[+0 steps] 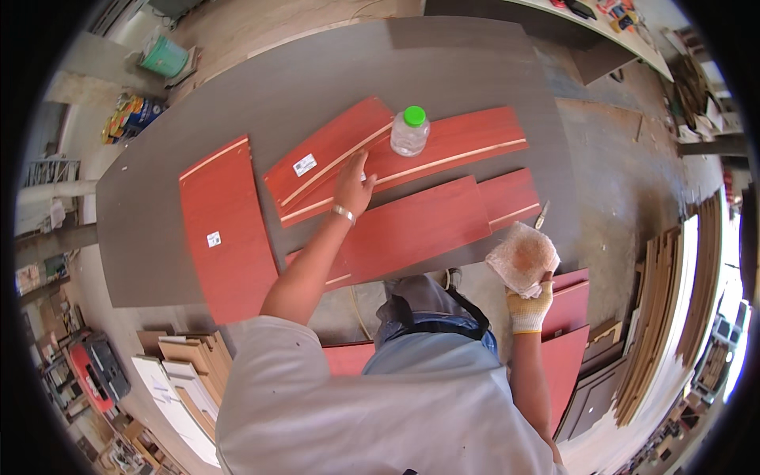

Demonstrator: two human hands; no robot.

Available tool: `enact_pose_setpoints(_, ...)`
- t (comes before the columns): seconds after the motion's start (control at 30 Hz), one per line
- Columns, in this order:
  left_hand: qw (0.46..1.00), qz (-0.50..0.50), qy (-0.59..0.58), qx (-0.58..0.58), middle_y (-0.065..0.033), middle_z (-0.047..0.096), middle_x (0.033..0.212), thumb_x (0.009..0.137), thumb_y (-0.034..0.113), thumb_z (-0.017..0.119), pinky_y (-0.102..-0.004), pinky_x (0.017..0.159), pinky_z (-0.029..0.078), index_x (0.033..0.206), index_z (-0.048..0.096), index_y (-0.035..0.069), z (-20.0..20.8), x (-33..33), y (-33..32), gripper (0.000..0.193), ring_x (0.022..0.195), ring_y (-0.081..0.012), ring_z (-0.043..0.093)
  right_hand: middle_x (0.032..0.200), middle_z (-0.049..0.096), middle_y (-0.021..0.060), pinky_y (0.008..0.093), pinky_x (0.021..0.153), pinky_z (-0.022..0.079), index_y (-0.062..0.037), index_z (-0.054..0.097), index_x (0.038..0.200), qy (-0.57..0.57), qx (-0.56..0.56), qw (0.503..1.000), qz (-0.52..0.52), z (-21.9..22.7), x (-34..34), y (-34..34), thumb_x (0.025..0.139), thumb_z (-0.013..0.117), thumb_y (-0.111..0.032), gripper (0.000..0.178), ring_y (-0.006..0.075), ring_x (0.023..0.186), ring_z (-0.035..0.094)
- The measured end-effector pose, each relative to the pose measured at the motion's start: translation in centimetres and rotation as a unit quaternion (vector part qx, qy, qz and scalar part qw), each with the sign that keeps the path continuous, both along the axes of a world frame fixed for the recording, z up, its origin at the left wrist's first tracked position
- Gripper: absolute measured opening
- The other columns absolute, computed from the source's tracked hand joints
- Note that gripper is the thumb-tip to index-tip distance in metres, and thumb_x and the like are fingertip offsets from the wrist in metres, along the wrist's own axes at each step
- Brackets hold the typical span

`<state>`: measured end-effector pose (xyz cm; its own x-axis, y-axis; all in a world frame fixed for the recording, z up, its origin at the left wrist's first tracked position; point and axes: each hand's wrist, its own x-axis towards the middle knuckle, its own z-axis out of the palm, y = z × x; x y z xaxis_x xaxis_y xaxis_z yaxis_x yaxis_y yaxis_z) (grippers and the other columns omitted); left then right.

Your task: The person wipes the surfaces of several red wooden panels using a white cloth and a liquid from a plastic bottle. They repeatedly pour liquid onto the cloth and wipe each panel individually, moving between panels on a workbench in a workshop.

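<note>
On the big gray counter (pixel 467 55) lie some flat red boards, and the person stands at its near side. One wide red board (pixel 226 206) is at the left, with a small white label on it. To the right of that, a slanted red board (pixel 340 134) sits next to a long red board (pixel 475 134), and both have a thin, pale strip along them. Nearer to the person are a plain red board (pixel 427 214) and a short red board (pixel 514 186) at its right end. A clear jar (pixel 409 138) with a green lid (pixel 414 116) stands on the long one. The bare left hand (pixel 354 190), with a shiny band (pixel 343 213) on its wrist, is over the middle boards, to the left of the jar and a bit nearer. Its fingers are loose and hold nothing; I can't tell if they touch the wood. The right hand (pixel 530 307) wears a pale glove and is off to the near right. Its fingers are gripping a fluffy, pinkish cloth (pixel 521 255), which hides some of them. A small knife (pixel 542 215) lies just beyond the cloth. Far to the left, a green bucket (pixel 165 55) is on the floor.
</note>
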<state>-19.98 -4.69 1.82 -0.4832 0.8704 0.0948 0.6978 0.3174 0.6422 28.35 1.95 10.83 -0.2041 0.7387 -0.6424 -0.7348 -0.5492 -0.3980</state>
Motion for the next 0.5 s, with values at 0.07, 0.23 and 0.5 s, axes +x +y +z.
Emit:
enact_pose_setpoints(0.07,0.993,0.001,0.105,-0.061,-0.0216,0.04,0.161,0.098,0.018,0.062,-0.0508,0.126,0.025,0.154,0.039,-0.003,-0.2,3.1,-7.7,0.064,0.153,-0.0375,0.032,0.148,0.057,0.009,0.0574,0.107,0.049,-0.0173,0.053,0.146,-0.005,-0.007,1.0,0.011,0.2,0.5,-0.3,0.106,0.049,-0.051,0.052,0.0336,0.133,0.056)
enact_pose_setpoints(0.23,0.974,0.018,0.087,-0.207,-0.0231,0.033,0.165,0.099,0.024,0.058,-0.0533,0.128,0.015,0.158,0.03,-0.005,-1.1,15.0,-23.3,0.072,0.158,-0.0379,0.021,0.146,0.059,0.0084,0.0547,0.107,0.051,-0.0162,0.055,0.145,0.0,-0.013,0.998,0.067,0.6,1.0,0.1,0.105,0.054,-0.047,0.051,0.0317,0.132,0.058)
enact_pose_setpoints(0.5,0.944,0.232,0.049,-0.229,-0.0156,0.052,0.146,0.091,0.034,0.073,-0.0508,0.112,0.038,0.16,0.032,0.006,-1.0,16.9,-22.1,0.086,0.135,-0.0362,0.047,0.147,0.059,0.0055,0.0553,0.109,0.05,-0.0195,0.055,0.146,0.014,-0.026,0.99,0.14,0.3,3.9,2.0,0.103,0.057,-0.047,0.051,0.0315,0.133,0.057)
